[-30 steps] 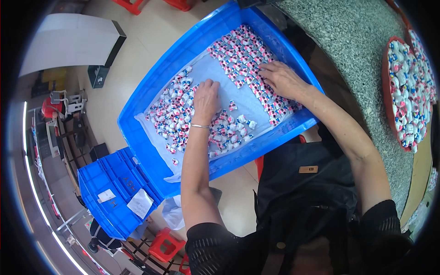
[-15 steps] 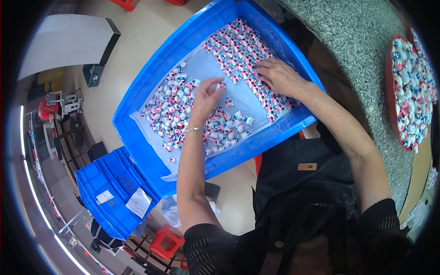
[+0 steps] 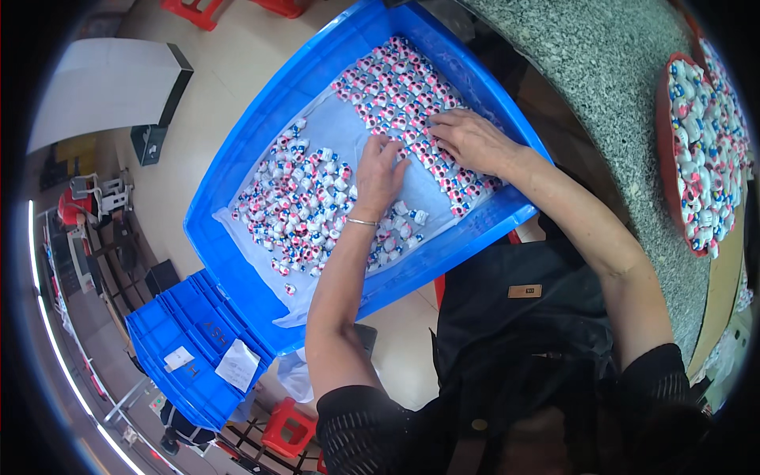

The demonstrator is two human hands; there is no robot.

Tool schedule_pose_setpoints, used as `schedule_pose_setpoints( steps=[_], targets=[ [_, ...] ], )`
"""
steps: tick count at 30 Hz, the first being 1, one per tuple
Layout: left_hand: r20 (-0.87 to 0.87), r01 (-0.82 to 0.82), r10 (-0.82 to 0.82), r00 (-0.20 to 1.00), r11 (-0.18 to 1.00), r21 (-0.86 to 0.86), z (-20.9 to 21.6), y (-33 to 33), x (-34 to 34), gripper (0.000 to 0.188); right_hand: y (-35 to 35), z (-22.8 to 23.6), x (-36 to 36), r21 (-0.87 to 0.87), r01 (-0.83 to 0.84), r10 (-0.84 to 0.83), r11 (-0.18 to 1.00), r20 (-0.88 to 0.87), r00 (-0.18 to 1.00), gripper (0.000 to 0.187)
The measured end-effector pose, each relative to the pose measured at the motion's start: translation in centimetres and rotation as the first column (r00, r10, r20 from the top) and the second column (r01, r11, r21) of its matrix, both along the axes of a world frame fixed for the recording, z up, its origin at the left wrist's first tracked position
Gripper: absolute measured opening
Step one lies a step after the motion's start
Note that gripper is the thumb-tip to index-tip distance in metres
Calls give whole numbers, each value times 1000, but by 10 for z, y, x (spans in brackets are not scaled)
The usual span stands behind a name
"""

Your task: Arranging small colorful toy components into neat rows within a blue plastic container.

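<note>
Small white figurines with pink and blue markings fill much of a blue plastic crate (image 3: pixel 261 134) lined with a white cloth (image 3: pixel 336 131). At the far right of the crate, figurines (image 3: pixel 396 87) lie packed in close rows. A loose heap of figurines (image 3: pixel 293 194) covers the left and near part. My left hand (image 3: pixel 380 178) is at the open edge of the rows, fingers bent and thumb toward them around a small figurine, mostly hidden. My right hand (image 3: pixel 473 142) rests over the rows, its fingers stretched out and slightly bent on the figurines.
A red basin (image 3: pixel 669 150) heaped with similar figurines stands on a speckled grey stone counter (image 3: pixel 602 71) at the right. Blue crates (image 3: pixel 178 340) with paper labels sit at the lower left. Red stools (image 3: pixel 286 427) stand on the tiled floor.
My left hand has moved right from above the heap, carrying a figurine to the edge of the rows. My right hand stays on the rows. The whole view has shifted slightly.
</note>
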State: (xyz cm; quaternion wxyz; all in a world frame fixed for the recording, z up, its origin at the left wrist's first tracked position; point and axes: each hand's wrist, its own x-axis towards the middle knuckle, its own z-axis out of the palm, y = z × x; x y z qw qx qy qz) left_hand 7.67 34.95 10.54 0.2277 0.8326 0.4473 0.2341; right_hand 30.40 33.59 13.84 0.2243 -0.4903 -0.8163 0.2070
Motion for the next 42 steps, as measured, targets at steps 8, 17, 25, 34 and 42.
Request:
schedule_pose_setpoints(
  steps=[8,17,25,34,42],
  targets=[
    [37,-193,205,978,959,-209,24,-8,-42,30,1,6,0,-141,-1,13,990,80,997,24],
    [-348,-33,-10,937,992,-118,17,-22,-25,28,-1,12,2,-162,27,-7,986,119,993,25],
    [-48,144,-148,988,986,-85,12,-23,-3,26,-1,2,-2,22,1,-1,1000,-4,1000,15],
    [-18,36,-41,999,975,-220,30,-21,-24,26,0,8,1,-118,4,4,993,72,997,24],
    [-485,207,-269,832,962,-179,34,-55,-22,20,1,7,1,-115,-13,24,993,94,995,23]
  ],
)
